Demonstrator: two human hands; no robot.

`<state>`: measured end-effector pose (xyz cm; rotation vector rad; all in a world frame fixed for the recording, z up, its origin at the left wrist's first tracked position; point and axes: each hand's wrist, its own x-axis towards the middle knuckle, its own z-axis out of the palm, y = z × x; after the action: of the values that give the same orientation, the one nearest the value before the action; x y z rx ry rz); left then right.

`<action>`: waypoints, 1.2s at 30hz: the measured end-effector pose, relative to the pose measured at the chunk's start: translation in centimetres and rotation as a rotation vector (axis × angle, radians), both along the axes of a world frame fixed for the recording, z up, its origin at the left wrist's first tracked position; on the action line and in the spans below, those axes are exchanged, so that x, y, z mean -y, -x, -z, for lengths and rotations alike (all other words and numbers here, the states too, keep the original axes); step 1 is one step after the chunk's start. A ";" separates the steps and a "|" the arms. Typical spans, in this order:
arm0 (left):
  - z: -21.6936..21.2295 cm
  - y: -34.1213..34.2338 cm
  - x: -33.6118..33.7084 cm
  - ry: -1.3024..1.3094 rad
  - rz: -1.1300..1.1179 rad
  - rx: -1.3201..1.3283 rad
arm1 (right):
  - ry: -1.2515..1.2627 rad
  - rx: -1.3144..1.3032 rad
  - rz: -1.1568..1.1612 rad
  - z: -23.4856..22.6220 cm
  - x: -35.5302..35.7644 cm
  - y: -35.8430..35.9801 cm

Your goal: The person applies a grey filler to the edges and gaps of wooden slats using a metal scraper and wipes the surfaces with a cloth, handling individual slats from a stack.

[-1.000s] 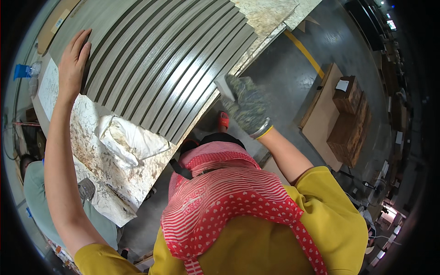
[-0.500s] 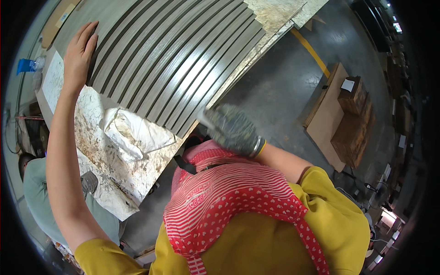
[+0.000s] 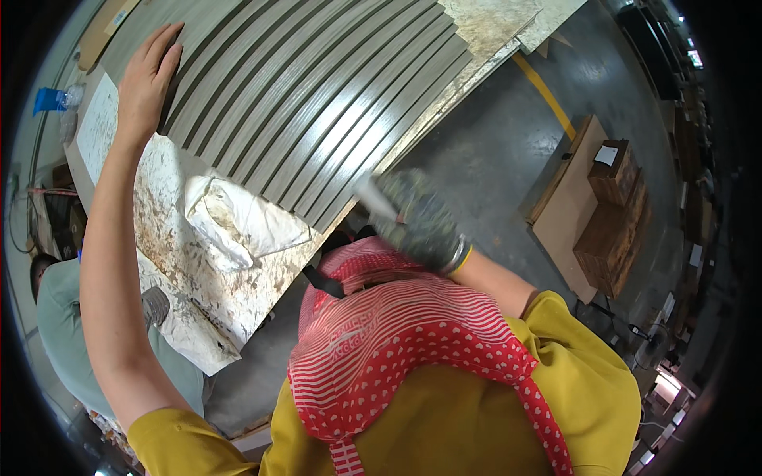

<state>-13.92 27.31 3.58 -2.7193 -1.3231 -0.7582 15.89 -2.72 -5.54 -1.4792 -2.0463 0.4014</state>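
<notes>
Grey wood-grain slats point(image 3: 317, 119) lie side by side on a bench, with dark gaps between them. My bare left hand point(image 3: 147, 87) lies over the far-left slat's edge, fingers stretched out and pointing away from me. At the near right edge of the slats is my right hand point(image 3: 417, 218), in a dark patterned glove and smeared by motion. Its fingers are closed round a pale, flat thing point(image 3: 375, 197) that sticks out toward the slats; blur hides its kind. A crumpled white cloth point(image 3: 242, 222) lies near the slat ends.
The bench top point(image 3: 178, 194) is stained and paint-spotted. A blue-capped clear bottle point(image 3: 51, 100) stands at far left. Close by on the left is another person in pale green point(image 3: 59, 325). On the floor at right, brown boxes point(image 3: 611, 230) sit by a cardboard sheet point(image 3: 567, 222).
The whole view has shifted slightly, so the bench sits a little further right. The pale thing in my right hand shows more plainly now. My left hand stays on the slats.
</notes>
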 end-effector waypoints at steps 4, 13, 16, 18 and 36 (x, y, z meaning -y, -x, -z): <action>0.1 0.0 0.1 -0.036 -0.016 -0.005 | 0.022 -0.024 0.080 -0.2 -0.3 0.3; -0.3 -0.3 0.2 0.004 -0.006 -0.010 | -0.055 0.008 0.004 0.5 0.0 1.1; -0.3 -0.4 0.4 0.048 -0.002 0.012 | 0.072 -0.027 -0.152 1.2 1.3 2.1; -0.2 -0.1 0.2 0.043 -0.013 0.018 | 0.214 -0.033 -0.142 -0.6 1.4 2.1; -1.0 -1.1 2.0 0.023 -0.094 0.013 | 0.123 -0.071 -0.232 0.3 2.3 4.3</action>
<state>-12.86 25.28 4.59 -2.6515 -1.4597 -0.7581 11.60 -5.02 -5.88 -1.2793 -2.1761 0.6740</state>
